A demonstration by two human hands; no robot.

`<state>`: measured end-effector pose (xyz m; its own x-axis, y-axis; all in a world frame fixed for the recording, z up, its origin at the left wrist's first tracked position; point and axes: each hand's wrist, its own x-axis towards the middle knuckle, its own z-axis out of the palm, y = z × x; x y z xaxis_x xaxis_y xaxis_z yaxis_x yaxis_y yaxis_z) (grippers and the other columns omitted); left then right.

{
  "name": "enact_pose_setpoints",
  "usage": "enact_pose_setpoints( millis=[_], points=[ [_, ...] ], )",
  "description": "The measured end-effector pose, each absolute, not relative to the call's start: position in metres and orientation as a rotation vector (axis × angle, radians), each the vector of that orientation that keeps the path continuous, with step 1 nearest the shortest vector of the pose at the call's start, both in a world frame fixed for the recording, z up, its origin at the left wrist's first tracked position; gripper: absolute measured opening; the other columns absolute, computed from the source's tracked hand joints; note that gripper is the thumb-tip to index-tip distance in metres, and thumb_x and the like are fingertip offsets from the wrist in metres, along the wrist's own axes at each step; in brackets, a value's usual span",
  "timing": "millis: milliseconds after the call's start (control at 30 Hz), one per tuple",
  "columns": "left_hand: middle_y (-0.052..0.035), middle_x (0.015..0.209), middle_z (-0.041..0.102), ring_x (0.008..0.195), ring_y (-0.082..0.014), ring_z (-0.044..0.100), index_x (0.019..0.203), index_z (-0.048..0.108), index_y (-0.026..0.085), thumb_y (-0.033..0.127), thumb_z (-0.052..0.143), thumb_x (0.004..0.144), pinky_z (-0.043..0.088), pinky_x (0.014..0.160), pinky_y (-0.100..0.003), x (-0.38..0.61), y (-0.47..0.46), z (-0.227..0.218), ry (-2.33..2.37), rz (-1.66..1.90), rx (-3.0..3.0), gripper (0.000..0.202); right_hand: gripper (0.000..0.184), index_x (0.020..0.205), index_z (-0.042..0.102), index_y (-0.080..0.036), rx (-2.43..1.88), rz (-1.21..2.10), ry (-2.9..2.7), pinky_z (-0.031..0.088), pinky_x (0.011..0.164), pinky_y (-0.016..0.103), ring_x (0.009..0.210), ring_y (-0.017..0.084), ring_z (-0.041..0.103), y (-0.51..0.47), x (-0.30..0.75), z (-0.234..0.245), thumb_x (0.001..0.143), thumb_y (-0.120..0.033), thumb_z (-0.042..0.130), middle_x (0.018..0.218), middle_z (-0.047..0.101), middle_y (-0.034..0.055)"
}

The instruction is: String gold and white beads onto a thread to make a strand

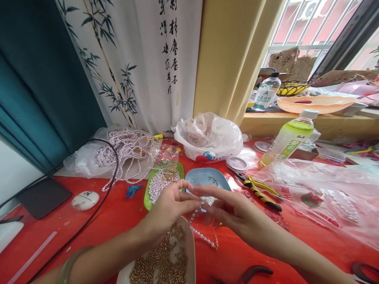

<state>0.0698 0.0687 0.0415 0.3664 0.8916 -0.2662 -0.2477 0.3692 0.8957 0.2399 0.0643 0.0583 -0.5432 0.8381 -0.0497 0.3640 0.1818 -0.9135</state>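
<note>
My left hand [170, 205] and my right hand [227, 209] meet over the red table [112, 221], fingertips pinched together on a short strand of pearl beads [201, 232] that hangs down between them. Under my left wrist sits a white dish of gold-brown beads [166, 260]. Just beyond my fingers lie a green tray of pearls [161, 179] and a blue dish [207, 177] with a few small pieces in it.
Yellow-handled pliers [260, 191] lie right of the blue dish. Pearl strands [127, 150] are piled at back left, beside a white plastic bag [210, 136]. A green bottle [288, 138] and clear plastic bags [325, 193] sit to the right. A black cable [103, 197] crosses the left.
</note>
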Motion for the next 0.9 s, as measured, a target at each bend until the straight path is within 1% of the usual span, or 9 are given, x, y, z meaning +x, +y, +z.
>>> enact_pose_setpoints(
  millis=[100,167,200,333,467,600,767,900],
  points=[
    [-0.0021,0.067,0.061,0.057,-0.0096,0.052,0.073,0.046,0.016,0.018,0.064,0.06,0.034,0.058,-0.024,0.07,0.069,0.043,0.93,0.851,0.922,0.023,0.016,0.089,0.058,-0.017,-1.267,1.193,-2.027,0.045,0.055,0.022,0.061,0.01,0.056,0.066,0.24,0.059,0.077,-0.023,0.049,0.069,0.061,0.001],
    [-0.0027,0.067,0.061,0.057,-0.009,0.051,0.073,0.048,0.015,0.019,0.062,0.062,0.033,0.058,-0.024,0.07,0.069,0.043,0.952,0.806,0.95,0.018,0.01,0.078,0.06,-0.017,-1.327,1.017,-2.085,0.044,0.056,0.022,0.061,0.01,0.055,0.068,0.241,0.06,0.075,-0.019,0.051,0.069,0.062,0.0003],
    [-0.0032,0.067,0.061,0.058,-0.0092,0.051,0.074,0.05,0.015,0.019,0.061,0.063,0.034,0.059,-0.024,0.07,0.069,0.043,0.954,0.778,0.956,0.016,0.01,0.077,0.06,-0.018,-1.334,0.929,-2.106,0.043,0.057,0.022,0.062,0.01,0.055,0.068,0.241,0.061,0.075,-0.017,0.05,0.069,0.062,-0.0001],
    [-0.0038,0.066,0.06,0.059,-0.0091,0.051,0.079,0.058,0.014,0.02,0.057,0.065,0.035,0.062,-0.024,0.069,0.068,0.038,0.91,0.711,0.937,0.015,0.01,0.075,0.059,-0.019,-1.285,0.7,-2.153,0.042,0.059,0.021,0.065,0.01,0.055,0.067,0.242,0.064,0.075,-0.014,0.05,0.072,0.063,-0.0009],
    [-0.0036,0.063,0.059,0.057,-0.009,0.049,0.073,0.062,0.014,0.024,0.058,0.065,0.035,0.06,-0.024,0.07,0.068,0.036,0.904,0.707,0.917,0.014,0.011,0.073,0.059,-0.02,-1.208,0.619,-2.198,0.042,0.057,0.022,0.063,0.01,0.055,0.064,0.24,0.064,0.075,-0.014,0.049,0.069,0.062,-0.0007],
    [-0.0026,0.058,0.056,0.053,-0.0081,0.046,0.064,0.06,0.013,0.026,0.06,0.064,0.035,0.057,-0.023,0.071,0.066,0.043,0.932,0.682,0.919,0.013,0.013,0.072,0.058,-0.021,-1.155,0.588,-2.204,0.043,0.056,0.022,0.062,0.011,0.055,0.062,0.238,0.064,0.076,-0.015,0.047,0.068,0.062,-0.0002],
    [-0.0041,0.059,0.058,0.055,-0.0104,0.049,0.061,0.059,0.013,0.023,0.058,0.064,0.036,0.057,-0.025,0.071,0.066,0.045,0.925,0.663,0.897,0.01,0.013,0.074,0.057,-0.02,-1.141,0.565,-2.199,0.043,0.055,0.022,0.062,0.01,0.056,0.062,0.239,0.063,0.076,-0.014,0.046,0.07,0.062,0.0001],
    [-0.0053,0.06,0.06,0.055,-0.011,0.05,0.062,0.059,0.013,0.024,0.058,0.064,0.036,0.055,-0.024,0.07,0.067,0.04,0.914,0.665,0.896,0.011,0.013,0.074,0.057,-0.021,-1.141,0.561,-2.186,0.043,0.054,0.021,0.062,0.01,0.056,0.063,0.239,0.063,0.076,-0.014,0.046,0.07,0.062,-0.0001]
  ],
)
